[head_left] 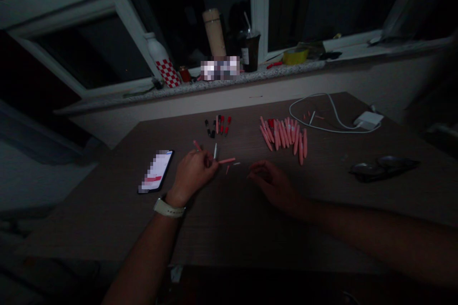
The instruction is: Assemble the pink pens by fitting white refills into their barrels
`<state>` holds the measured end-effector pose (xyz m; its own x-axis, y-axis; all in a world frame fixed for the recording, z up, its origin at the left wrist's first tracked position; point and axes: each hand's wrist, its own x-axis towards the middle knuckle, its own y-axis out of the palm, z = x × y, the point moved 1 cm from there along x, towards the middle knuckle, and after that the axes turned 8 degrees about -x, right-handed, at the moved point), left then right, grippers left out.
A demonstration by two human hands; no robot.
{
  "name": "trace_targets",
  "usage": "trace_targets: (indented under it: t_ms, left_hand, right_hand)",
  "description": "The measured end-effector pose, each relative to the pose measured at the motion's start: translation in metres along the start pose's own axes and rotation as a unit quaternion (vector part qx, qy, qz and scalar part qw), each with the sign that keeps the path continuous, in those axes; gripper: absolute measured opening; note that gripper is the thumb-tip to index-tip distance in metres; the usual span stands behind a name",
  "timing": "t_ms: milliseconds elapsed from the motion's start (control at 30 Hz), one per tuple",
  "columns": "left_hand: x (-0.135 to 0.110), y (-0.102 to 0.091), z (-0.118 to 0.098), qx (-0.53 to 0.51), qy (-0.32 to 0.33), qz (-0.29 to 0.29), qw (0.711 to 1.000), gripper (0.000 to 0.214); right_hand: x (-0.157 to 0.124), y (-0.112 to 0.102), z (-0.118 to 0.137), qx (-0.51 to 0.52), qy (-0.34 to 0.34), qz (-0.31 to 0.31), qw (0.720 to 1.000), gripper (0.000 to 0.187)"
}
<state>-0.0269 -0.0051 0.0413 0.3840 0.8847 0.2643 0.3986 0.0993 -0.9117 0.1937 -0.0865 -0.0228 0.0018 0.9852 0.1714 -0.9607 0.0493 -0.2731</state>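
Pink marker barrel [226,160] pinched in left hand [195,171]; right hand [274,185] loosely open, empty, nearby.

On your table [89,219], the phone [156,171] lay at left, the pen barrels [282,136] lay right of the middle, and behind them, at upper right, was the charger [368,120], below the window sill [118,96].

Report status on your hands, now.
Left hand gripping pink pen barrel. Right hand open, empty. Pink pen pile ahead. Phone beside left hand.
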Motion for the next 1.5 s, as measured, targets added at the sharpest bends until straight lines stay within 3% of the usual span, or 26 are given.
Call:
trace_targets:
  t_ms: [100,233,333,500,633,733,833,900,1000,1167,1500]
  left_hand:
    - [-0.002,0.011,-0.012,-0.174,0.012,0.021,0.984,0.022]
    - [-0.008,0.029,-0.027,-0.378,-0.015,0.079,0.922,0.024]
    - [-0.011,0.035,-0.031,-0.436,-0.018,0.105,0.893,0.021]
    - [-0.011,0.037,-0.033,-0.456,-0.008,0.105,0.884,0.019]
    - [-0.009,0.032,-0.034,-0.422,0.025,0.103,0.900,0.022]
    - [-0.004,0.019,-0.023,-0.347,0.023,0.064,0.935,0.029]
    - [0.002,0.000,-0.001,-0.137,0.000,-0.016,0.990,0.032]
    - [0.005,-0.010,0.015,-0.002,-0.033,-0.036,0.999,0.035]
    - [0.004,-0.014,0.031,0.065,-0.079,0.022,0.994,0.038]
    - [0.002,-0.005,0.038,0.065,-0.096,0.133,0.984,0.038]
    - [-0.001,0.004,0.030,0.080,-0.029,0.139,0.987,0.029]
  right_hand:
    - [0.000,0.001,-0.001,0.006,0.005,0.009,1.000,0.019]
    - [0.000,0.001,0.001,-0.018,-0.003,0.015,1.000,0.022]
    - [-0.001,0.002,0.003,-0.029,-0.012,0.035,0.999,0.022]
    - [-0.002,0.000,0.004,-0.057,-0.022,0.072,0.995,0.021]
    - [-0.003,-0.001,0.006,-0.073,-0.035,0.090,0.993,0.018]
    - [-0.003,-0.001,0.007,-0.061,-0.020,0.086,0.994,0.017]
    - [-0.003,-0.001,0.007,-0.047,-0.009,0.068,0.997,0.015]
    - [-0.002,-0.001,0.006,-0.049,-0.008,0.052,0.997,0.017]
    - [-0.001,-0.001,0.003,-0.050,-0.015,0.038,0.998,0.022]
    - [-0.001,-0.001,0.003,-0.043,-0.016,0.051,0.998,0.023]
    - [-0.001,-0.002,0.005,-0.064,-0.022,0.038,0.997,0.020]
